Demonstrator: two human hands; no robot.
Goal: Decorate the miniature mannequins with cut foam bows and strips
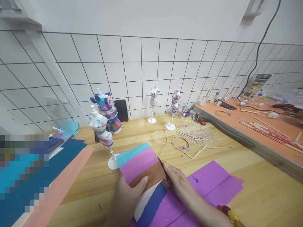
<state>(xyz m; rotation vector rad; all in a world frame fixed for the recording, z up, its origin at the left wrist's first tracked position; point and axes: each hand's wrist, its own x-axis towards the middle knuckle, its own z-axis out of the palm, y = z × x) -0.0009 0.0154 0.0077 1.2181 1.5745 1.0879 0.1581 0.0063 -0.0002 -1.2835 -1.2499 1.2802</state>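
My left hand (129,195) is closed on a stack of coloured paper strips (139,164), turquoise, pink and brown, lifted off the wooden table (248,176); its thumb presses the brown strip. My right hand (180,186) is closed on a pair of scissors (163,168) whose dark blades meet the stack's right edge. White, blue and purple strips run under both hands. A purple paper sheet (213,181) lies flat beneath my right wrist, which wears a beaded bracelet (230,216).
Small white mannequins stand behind: a near one (101,130), a dressed one (107,110), two more (153,101) (175,104). Wire rings and clear plastic (196,134) lie right of centre. Blue and salmon sheets (68,170) lie left. An orange board (260,126) holds wooden sticks.
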